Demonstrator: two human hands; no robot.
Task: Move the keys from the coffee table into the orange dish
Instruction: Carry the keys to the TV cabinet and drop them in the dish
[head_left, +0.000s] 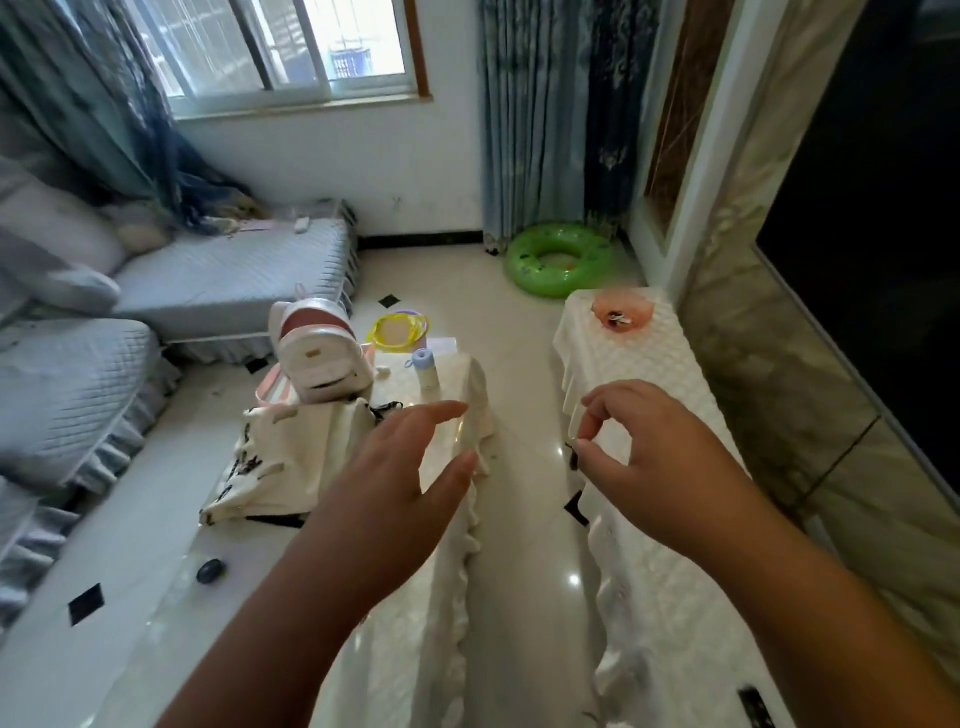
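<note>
Keys (620, 320) are already sitting inside the orange dish (642, 312), a small dark-and-white bunch near its centre. Dish is resting on the far end of a long unit w/ a white quilted cover (649, 395), well beyond both hands.

Taking the dish as ref: right hand (654, 457) is hovering nearer the camera than the dish, over the same white cover, fingers curled, thumb and index tip nearly touching in a narrow pinch w/ nothing visible betw. them. Left hand (395, 483) is hanging to the left of the dish and nearer the camera, over the coffee table (395, 649), fingers spread wide and flat, holding nothing.

Also left of the dish, on the coffee table: a small blue-capped bottle (427, 370) standing upright, a yellow-rimmed round container (397, 328) at the far end, a white backpack (317, 358) beside it, and a white bag w/ black print (291, 457) lying nearer the camera. A dark oval item (210, 570) is lying on the table's near left part; can't tell what it is.

Behind the dish, on the floor by the curtain, a green swim ring (558, 258) is lying flat. Far left of the dish, grey quilted sofa (228, 275).
</note>
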